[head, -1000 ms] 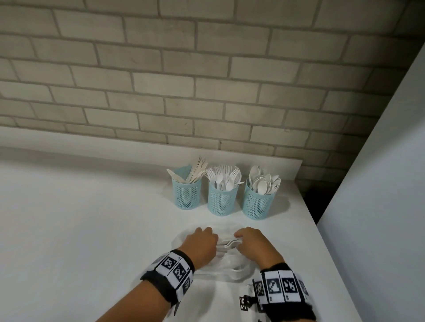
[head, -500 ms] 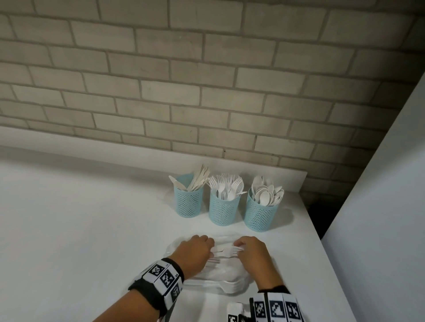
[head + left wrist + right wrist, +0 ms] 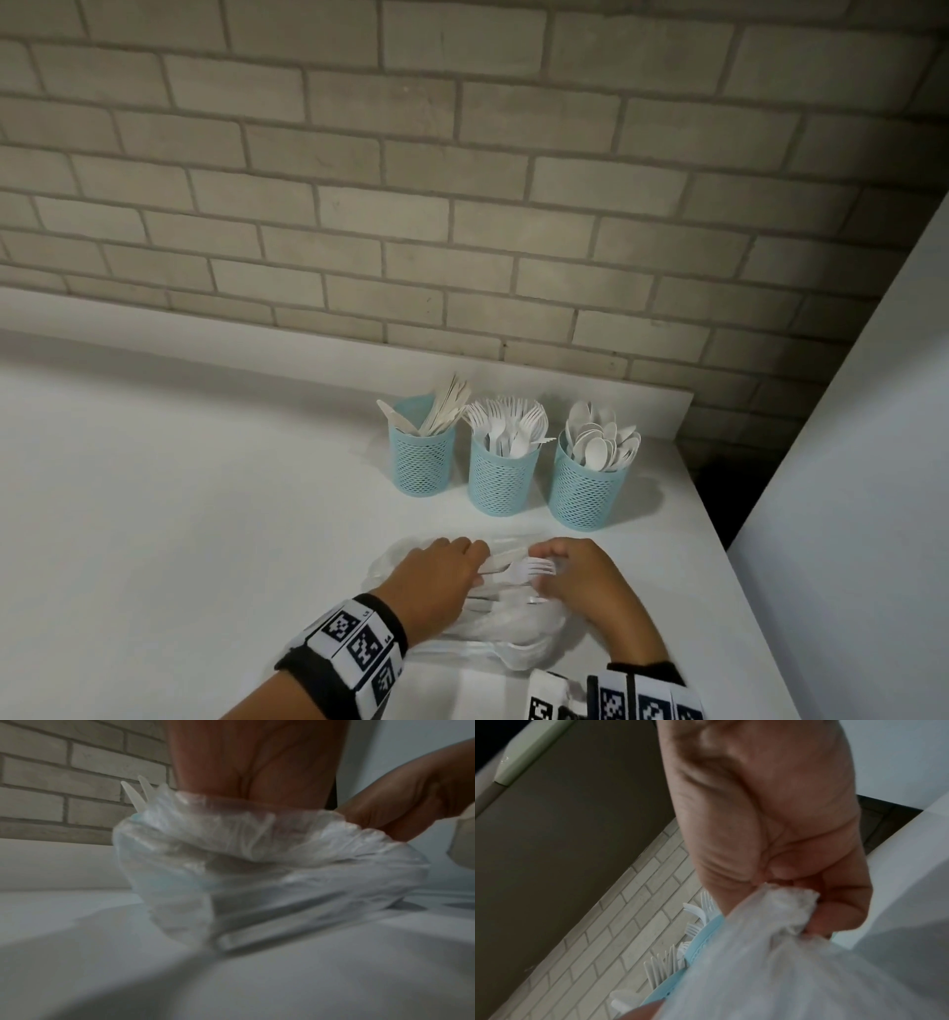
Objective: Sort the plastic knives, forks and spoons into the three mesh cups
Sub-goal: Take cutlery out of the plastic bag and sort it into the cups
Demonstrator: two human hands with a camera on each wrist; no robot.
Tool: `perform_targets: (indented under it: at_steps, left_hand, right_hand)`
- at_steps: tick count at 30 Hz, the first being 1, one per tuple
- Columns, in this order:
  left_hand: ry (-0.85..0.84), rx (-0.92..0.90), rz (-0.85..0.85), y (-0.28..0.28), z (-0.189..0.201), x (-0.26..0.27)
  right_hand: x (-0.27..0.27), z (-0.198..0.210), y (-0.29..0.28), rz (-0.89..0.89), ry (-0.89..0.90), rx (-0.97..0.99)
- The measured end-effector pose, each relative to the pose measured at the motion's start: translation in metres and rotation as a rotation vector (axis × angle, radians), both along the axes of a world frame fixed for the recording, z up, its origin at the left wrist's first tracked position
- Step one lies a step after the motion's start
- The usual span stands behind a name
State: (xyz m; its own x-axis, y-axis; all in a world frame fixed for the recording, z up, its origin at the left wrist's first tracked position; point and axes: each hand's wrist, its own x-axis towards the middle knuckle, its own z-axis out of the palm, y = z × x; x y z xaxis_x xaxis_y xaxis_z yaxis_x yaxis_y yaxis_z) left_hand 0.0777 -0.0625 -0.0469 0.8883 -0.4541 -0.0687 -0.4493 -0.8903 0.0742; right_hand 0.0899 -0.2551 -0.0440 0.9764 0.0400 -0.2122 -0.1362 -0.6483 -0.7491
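Both hands down on a clear plastic bag [image 3: 493,637] of loose cutlery, near the front of the white counter [image 3: 179,514], just in front of the three mesh cups. Left hand [image 3: 436,580] curled over the bag's left side, seemingly gripping a bundle of pieces at the handles, though fingertips hidden from the head view. Right hand [image 3: 770,825] pinching a gathered fold of bag film between thumb and fingers, plain in the right wrist view.

Between the hands, a white fork [image 3: 529,570] lying roughly flat, long axis left to right, tines pointing right toward the right hand, handle toward the left. A paler knife [image 3: 500,560] beside it on much the same line.

Likely very light, stiff but brittle, smooth and a bit slippery (thin tines probably the first to snap). Best taken at the handle, several at once if aligned. Bag film soft and clingy, apt to drag along unless pinned.

Cups already well stocked: knives in the left cup [image 3: 421,462], forks in the middle cup [image 3: 500,478], spoons in the right cup [image 3: 585,491], all standing heads up
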Motion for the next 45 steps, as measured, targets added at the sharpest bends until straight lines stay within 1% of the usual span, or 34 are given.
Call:
perform_targets:
  at_steps: [5,10,12,14,16,18,20,22,25,27,28,30,31,32,34,35,37,41,45]
  left_hand:
    - [-0.008,-0.005,-0.057,-0.003,-0.002,0.001]
    - [0.065,0.017,-0.062,-0.009,0.0,0.0]
    - [0.052,0.017,-0.055,-0.008,0.0,-0.001]
    - [0.047,-0.011,-0.039,-0.007,0.001,-0.001]
    - [0.042,-0.029,-0.026,-0.005,0.002,-0.001]
    - [0.023,-0.035,-0.021,-0.004,0.005,0.0]
    - [0.0,-0.062,-0.015,-0.004,0.005,-0.001]
    - [-0.002,-0.111,-0.004,-0.004,0.005,-0.001]
    - [0.003,-0.265,0.039,-0.004,0.01,-0.002]
    - [0.023,-0.465,0.069,-0.002,0.012,-0.002]
    - [0.048,-0.585,0.09,-0.001,0.014,-0.002]
    - [0.142,-0.856,0.133,0.001,0.018,0.0]
    - [0.207,-0.997,0.156,0.001,0.02,0.001]
    - [0.279,-1.128,0.182,0.002,0.022,0.003]
    - [0.424,-1.312,0.229,0.003,0.027,0.007]
    - [0.494,-1.358,0.237,0.003,0.029,0.007]
    - [0.622,-1.397,0.223,0.002,0.032,0.007]
    - [0.786,-1.474,0.253,-0.005,0.041,0.008]
    - [0.877,-1.57,0.292,-0.006,0.048,0.009]
  right_hand:
    - [0.002,-0.002,-0.003,-0.069,-0.075,0.125]
    - [0.002,-0.004,0.005,-0.121,-0.119,0.164]
    - [0.003,-0.007,0.007,-0.135,-0.111,0.178]
    - [0.003,-0.008,0.006,-0.097,-0.058,0.213]
    - [0.001,-0.005,0.004,-0.031,0.004,0.209]
    - [0.001,-0.004,0.0,0.019,0.032,0.157]
    - [0.001,-0.002,-0.002,0.043,0.02,0.087]
    - [0.001,-0.001,-0.003,0.031,-0.002,0.052]
    - [-0.002,0.005,-0.002,0.005,-0.022,0.053]
    - [-0.003,0.01,-0.002,-0.01,-0.058,0.06]
    - [-0.004,0.014,-0.001,-0.022,-0.103,0.044]
    - [-0.004,0.02,0.001,-0.056,-0.238,-0.027]
    - [-0.004,0.024,0.003,-0.071,-0.305,-0.032]
    - [-0.005,0.03,0.005,-0.084,-0.353,0.005]
    - [-0.009,0.044,0.012,-0.076,-0.359,0.173]
    - [-0.01,0.05,0.015,-0.055,-0.336,0.245]
    - [-0.011,0.058,0.023,-0.014,-0.313,0.319]
    - [-0.002,0.055,0.036,-0.002,-0.333,0.34]
    - [0.003,0.051,0.04,-0.039,-0.335,0.329]
